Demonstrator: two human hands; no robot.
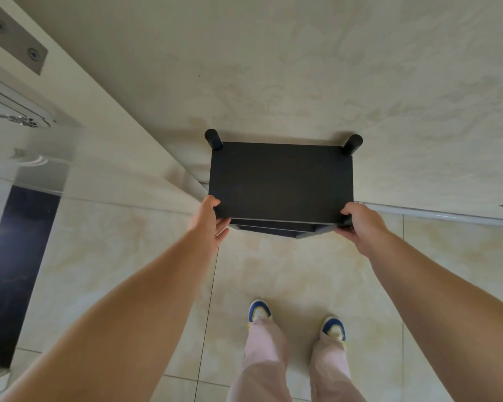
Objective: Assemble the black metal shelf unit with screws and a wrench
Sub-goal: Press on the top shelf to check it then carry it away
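Standing person, seen from above; both arms reach forward and down to a black shelf unit (280,181).

Shelf unit stands between the two hands and just ahead of them, near the wall (302,68). Top board faces up. Its long axis runs side to side, from one hand to the other. Lower boards show as thin dark edges just under the near edge. Two round black post ends (213,138) stick up at the far corners, beyond the reach of either hand as placed.

Left hand (208,220) grips the near left corner of the top board: thumb lies on top, fingers curl underneath the edge. Right hand (359,220) grips the near right corner the same way, thumb on top, fingers wrapped below, where a dark post end seems to sit against the palm; hard to be sure. Both hands sit about equally close to the unit, one per corner, so neither leads.

Judgement: the unit looks assembled, or nearly so. No screws or wrench in view. The two-corner hold suits lifting or sliding the unit as one piece. Because the long axis spans hand to hand, any shift toward or away from the wall needs both hands to travel together, or the unit will swing.

Below the hands: tiled floor (273,271), two blue and white shoes (259,310), pale trouser legs.
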